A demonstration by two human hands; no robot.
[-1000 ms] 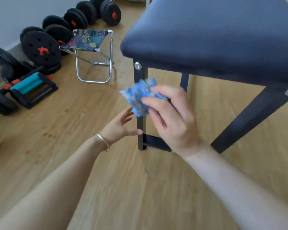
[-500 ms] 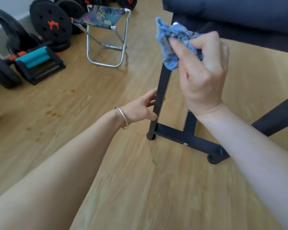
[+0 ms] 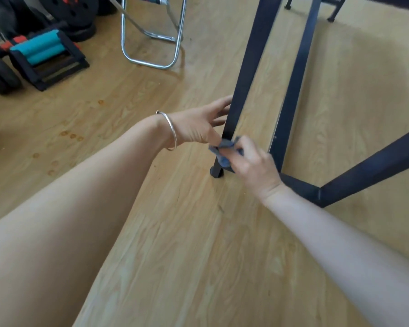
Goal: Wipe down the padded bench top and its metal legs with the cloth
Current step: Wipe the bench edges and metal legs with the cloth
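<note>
The right hand (image 3: 253, 168) grips a bunched blue cloth (image 3: 223, 149), fingers curled round it, and presses it against the lowest stretch of the bench's near metal leg (image 3: 244, 74), just above the rubber foot (image 3: 216, 173) that stands on the wood-plank floor (image 3: 175, 232); the left hand (image 3: 196, 125) is at the same leg a little higher, on its left side, fingers straight and spread, the fingertips reaching the leg's edge and the thumb lying next to the cloth; whether the palm bears on the metal cannot be told; a thin silver bangle (image 3: 171, 128) circles the left wrist. A second upright leg (image 3: 298, 74) stands just behind the first, and both meet a low crossbar (image 3: 300, 188) that runs along the floor; a slanted brace (image 3: 376, 168) rises from that bar toward the right edge. Well apart on the left, a folding stool (image 3: 151, 43) with a chrome tube frame stands on the floor; beyond it lie black weight plates (image 3: 73, 10), and near them a black holder with teal foam rollers (image 3: 40, 49).
</note>
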